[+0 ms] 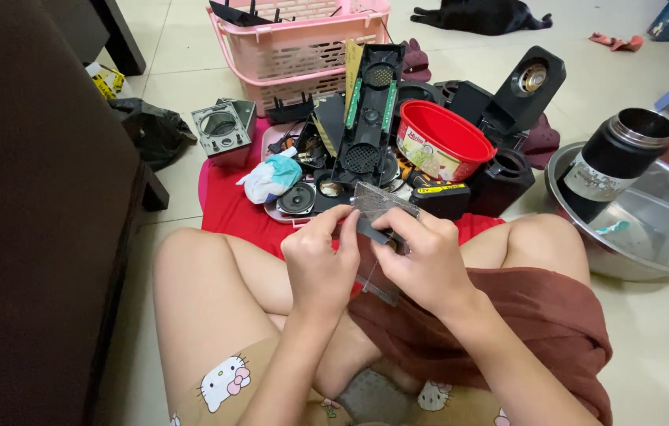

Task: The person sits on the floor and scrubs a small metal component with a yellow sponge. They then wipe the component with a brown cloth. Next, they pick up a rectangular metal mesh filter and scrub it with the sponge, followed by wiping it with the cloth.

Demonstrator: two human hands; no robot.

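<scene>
At the far left a dark piece of furniture (35,213) fills the edge of the view, with a crumpled black bag (149,130) on the tiled floor (666,347) beside it. Next comes a small grey housing (224,130) with a round opening, then a pink plastic basket (303,47) behind a red cloth (228,213) piled with parts: a white and teal rag (271,177), a round speaker cone (297,199) and a long black speaker panel (370,110) standing upright. In front of the pile, above the crossed legs, the left hand (320,264) curls its fingers around the left edge of a clear plastic panel (378,205), thumb pressed against it, and the right hand (427,260) pinches the same panel from the right side; the panel is held tilted between both hands, just above the lap. Further right sit a red bowl (445,138), a black speaker box (528,87), and a steel basin (642,229) holding a dark flask (614,158) tipped on its side.
</scene>
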